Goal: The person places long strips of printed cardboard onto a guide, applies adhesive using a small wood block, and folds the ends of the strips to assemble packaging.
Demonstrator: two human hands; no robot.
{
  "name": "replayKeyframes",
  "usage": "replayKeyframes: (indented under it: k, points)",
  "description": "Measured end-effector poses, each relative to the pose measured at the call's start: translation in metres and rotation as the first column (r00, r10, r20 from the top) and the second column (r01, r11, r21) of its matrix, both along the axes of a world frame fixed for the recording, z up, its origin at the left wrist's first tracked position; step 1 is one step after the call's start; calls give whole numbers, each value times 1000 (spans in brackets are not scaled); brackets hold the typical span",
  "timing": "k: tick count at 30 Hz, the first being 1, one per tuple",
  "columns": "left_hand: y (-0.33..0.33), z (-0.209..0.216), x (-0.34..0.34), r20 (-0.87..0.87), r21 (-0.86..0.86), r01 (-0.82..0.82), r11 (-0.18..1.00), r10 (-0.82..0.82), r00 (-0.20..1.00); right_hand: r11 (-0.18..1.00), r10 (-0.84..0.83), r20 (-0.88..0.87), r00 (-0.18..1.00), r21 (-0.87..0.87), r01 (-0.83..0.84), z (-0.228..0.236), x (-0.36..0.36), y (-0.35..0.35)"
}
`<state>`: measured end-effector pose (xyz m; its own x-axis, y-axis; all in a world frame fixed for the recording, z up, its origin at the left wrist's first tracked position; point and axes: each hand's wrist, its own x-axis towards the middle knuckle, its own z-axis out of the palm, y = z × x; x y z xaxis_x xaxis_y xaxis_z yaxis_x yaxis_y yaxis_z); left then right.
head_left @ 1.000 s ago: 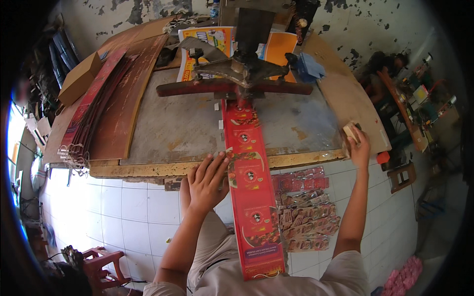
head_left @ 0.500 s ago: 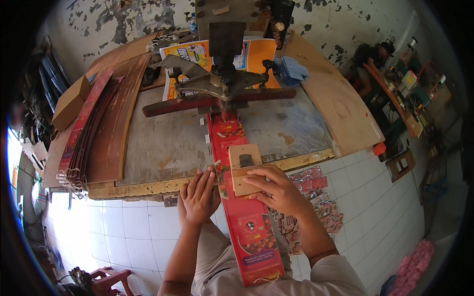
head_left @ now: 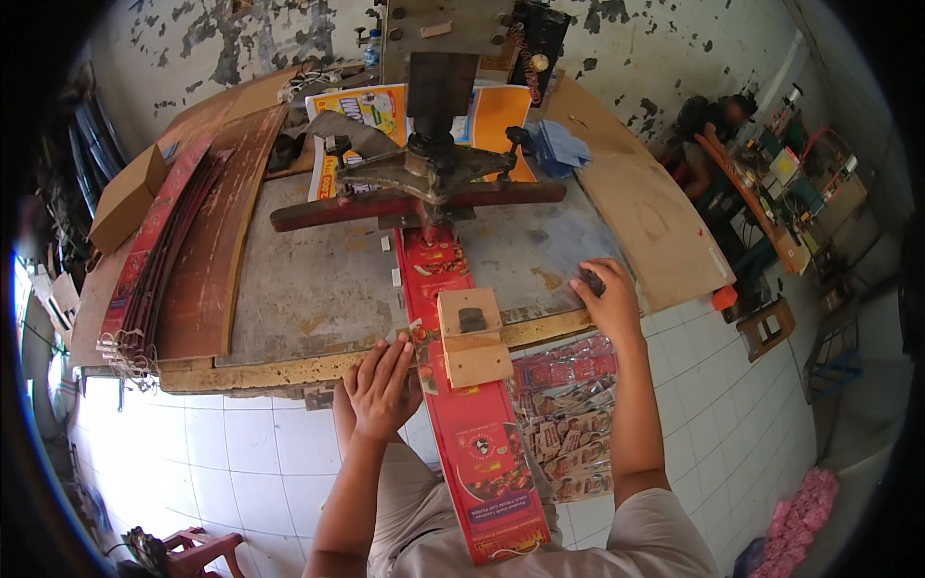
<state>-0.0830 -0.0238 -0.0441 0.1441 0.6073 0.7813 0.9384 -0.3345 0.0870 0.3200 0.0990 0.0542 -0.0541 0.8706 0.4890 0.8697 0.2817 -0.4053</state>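
Note:
A long red printed strip (head_left: 479,433) runs from under the press head (head_left: 436,164) over the table edge toward my lap. On it lies a wooden block (head_left: 472,356) with a dark patch, touched by neither hand. My left hand (head_left: 382,385) is at the table edge along the strip's left side, fingers stretched out and fingertips close to the strip. Off to the right, above the table's front edge, my right hand (head_left: 613,301) has its fingers curled round a small dark object (head_left: 592,281), whose kind I cannot make out.
Red strips (head_left: 159,250) are stacked on a brown board at the left, beside a cardboard box (head_left: 134,199). Clear packets (head_left: 568,414) with printed pieces lie below the table edge. Another person (head_left: 708,130) sits at the back right. A pink bundle (head_left: 795,511) lies on the floor.
My right hand has left the wooden block and moved up and right, where it grips the small dark object. The block stays on the strip. My left hand has hardly moved.

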Motion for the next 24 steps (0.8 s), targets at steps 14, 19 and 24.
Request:
replayKeyframes:
  k: [14, 19, 24]
  points:
    - [2, 2, 1, 26, 12, -9, 1000, 9, 1000, 968, 246, 203, 948, -100, -230, 22, 44, 60]
    - [1, 0, 0, 41, 24, -9, 1000, 8, 999, 904, 306, 121, 944, -348, -248, 44, 40, 79]
    - [0, 4, 1, 39, 14, -3, 1000, 3, 999, 907, 356, 188, 915, -305, -290, 52, 41, 80]
